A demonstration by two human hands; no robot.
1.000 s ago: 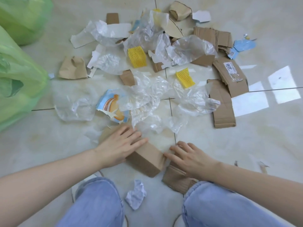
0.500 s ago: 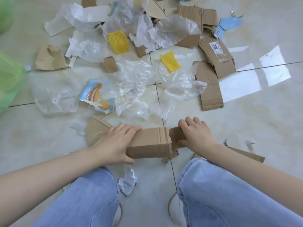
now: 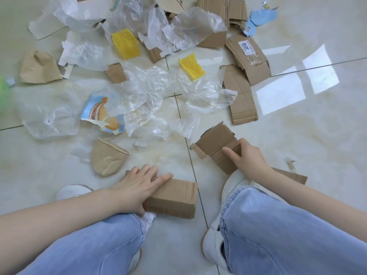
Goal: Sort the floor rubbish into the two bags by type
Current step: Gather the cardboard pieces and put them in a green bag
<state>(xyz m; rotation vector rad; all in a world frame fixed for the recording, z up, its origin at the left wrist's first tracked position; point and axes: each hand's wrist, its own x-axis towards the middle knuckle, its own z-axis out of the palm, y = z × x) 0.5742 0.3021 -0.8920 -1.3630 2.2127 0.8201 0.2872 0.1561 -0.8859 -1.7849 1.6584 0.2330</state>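
My left hand [image 3: 137, 187] grips a folded brown cardboard piece [image 3: 174, 199] on the floor between my knees. My right hand [image 3: 248, 157] holds a torn cardboard piece [image 3: 215, 144] just above the floor, to the right of the tile seam. Ahead lies a heap of crumpled clear plastic [image 3: 151, 90], more cardboard pieces [image 3: 241, 100], two yellow foam nets [image 3: 125, 43], a snack wrapper [image 3: 101, 112] and a flattened paper cup [image 3: 107, 157]. Only a green sliver of one bag [image 3: 2, 90] shows at the left edge.
My knees in blue jeans and white shoes [image 3: 214, 243] fill the bottom of the view. A crumpled white scrap [image 3: 149, 218] lies under my left wrist. Another cardboard strip [image 3: 292, 176] lies behind my right arm. Bare tile stretches to the right.
The two cardboard pieces, held together before, are now apart: my right hand has carried its torn piece up and right, my left hand keeps the folded piece low. The view tilted down.
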